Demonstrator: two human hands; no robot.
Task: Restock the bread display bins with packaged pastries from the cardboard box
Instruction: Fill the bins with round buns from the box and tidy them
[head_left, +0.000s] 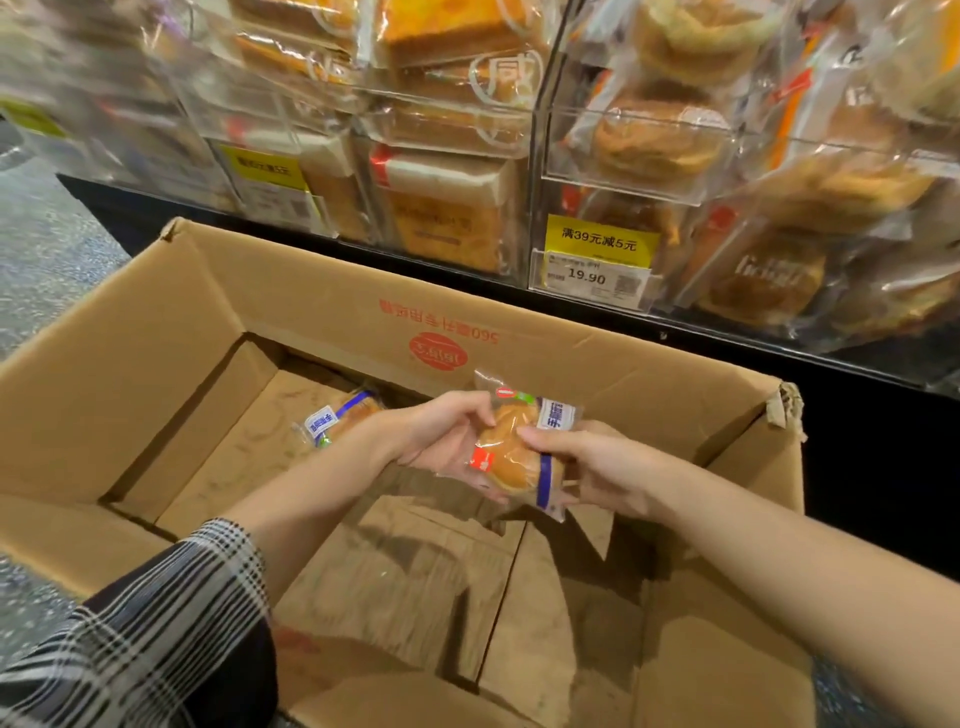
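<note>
Both my hands hold one packaged pastry (511, 452) above the open cardboard box (171, 332). It is a golden bun in clear wrap with a blue stripe and a red tag. My left hand (441, 436) cups it from the left and below, thumb on its top edge. My right hand (597, 462) pinches its right side, thumb across the front. A second packaged pastry (340, 415) lies on the box floor at the far left, partly behind my left wrist. The clear display bins (639, 187) stand just beyond the box, filled with wrapped breads.
The box's flaps stand open on all sides; its far right corner (784, 405) is torn. Yellow price tags (597, 254) hang on the bin fronts. A black shelf base (857, 395) runs under the bins. Speckled grey floor (41, 260) lies to the left.
</note>
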